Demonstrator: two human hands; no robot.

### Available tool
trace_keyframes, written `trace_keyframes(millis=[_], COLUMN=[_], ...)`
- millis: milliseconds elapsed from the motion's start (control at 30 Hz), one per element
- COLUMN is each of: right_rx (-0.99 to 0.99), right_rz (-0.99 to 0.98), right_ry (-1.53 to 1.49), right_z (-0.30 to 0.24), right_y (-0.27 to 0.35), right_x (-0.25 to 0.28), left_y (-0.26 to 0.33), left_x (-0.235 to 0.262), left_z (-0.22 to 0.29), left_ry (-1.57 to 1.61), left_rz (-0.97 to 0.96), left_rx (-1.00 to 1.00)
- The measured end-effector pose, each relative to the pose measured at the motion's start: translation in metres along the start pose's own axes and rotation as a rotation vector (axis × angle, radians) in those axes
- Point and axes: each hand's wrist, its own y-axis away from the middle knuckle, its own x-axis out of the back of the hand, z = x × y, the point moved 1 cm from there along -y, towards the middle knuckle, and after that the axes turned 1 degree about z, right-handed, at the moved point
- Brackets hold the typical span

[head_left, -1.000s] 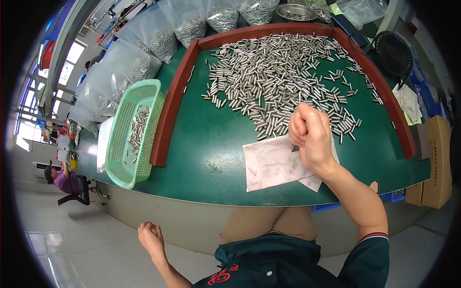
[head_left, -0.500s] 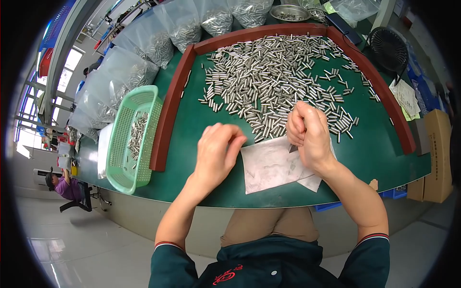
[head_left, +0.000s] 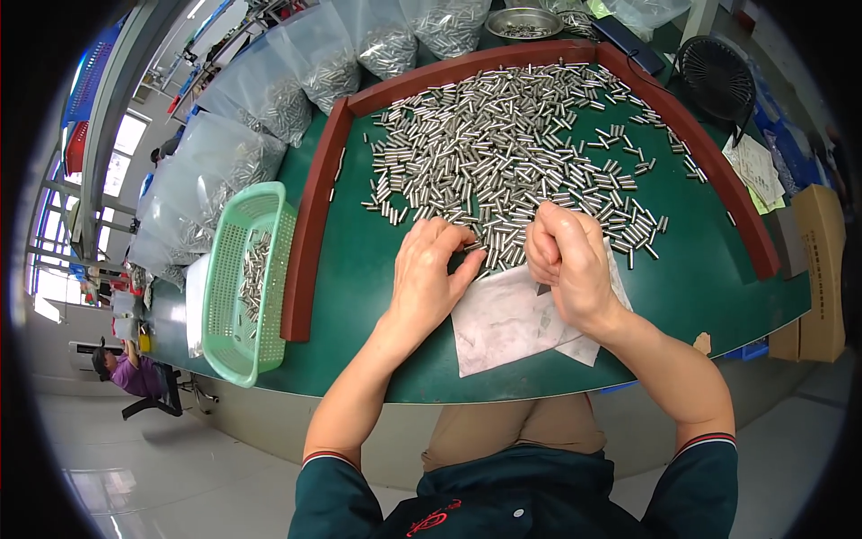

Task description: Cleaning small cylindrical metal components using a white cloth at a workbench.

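A broad pile of short, shiny metal pins (head_left: 494, 144) covers the green tabletop ahead of me. My left hand (head_left: 426, 277) is at the pile's near edge, its thumb and forefinger bent round a metal pin (head_left: 473, 246). To its right, my right hand (head_left: 575, 268) is closed in a fist over a stained, whitish cloth (head_left: 503, 316). A dark pointed tip (head_left: 543, 289) sticks out below that fist; the rest of what it grips is hidden by the fingers.
Dark red rails (head_left: 314, 225) border the pile. Left of them stands a green plastic basket (head_left: 215, 305) with pins inside. Clear bags of pins (head_left: 328, 76) and a metal bowl (head_left: 524, 24) line the back. On the right are a black fan (head_left: 716, 81) and a cardboard box (head_left: 819, 260).
My left hand has moved forward and right to the pile's near edge, its thumb and forefinger now at a pin. The right fist stays over the cloth. The whole view has shifted slightly.
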Motion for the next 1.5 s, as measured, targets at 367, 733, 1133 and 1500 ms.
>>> trace_keyframes(millis=[367, 733, 1133, 1500], right_rx=[-0.012, -0.016, -0.048, 0.066], right_rz=[0.003, 0.009, 0.013, -0.064], right_ry=[-0.034, -0.053, -0.038, -0.168], right_z=[0.001, 0.0, 0.0, 0.0], right_y=[-0.001, 0.0, -0.001, 0.003], right_x=[0.001, -0.001, -0.003, -0.001], left_y=[-0.003, -0.008, 0.017, 0.026], left_x=[0.0, -0.003, 0.004, 0.004], left_z=[-0.003, -0.009, 0.027, 0.026], left_ry=[-0.158, -0.034, 0.004, 0.175], left_rz=[-0.076, -0.088, -0.141, -0.224], left_rx=[-0.217, -0.138, -0.236, -0.057])
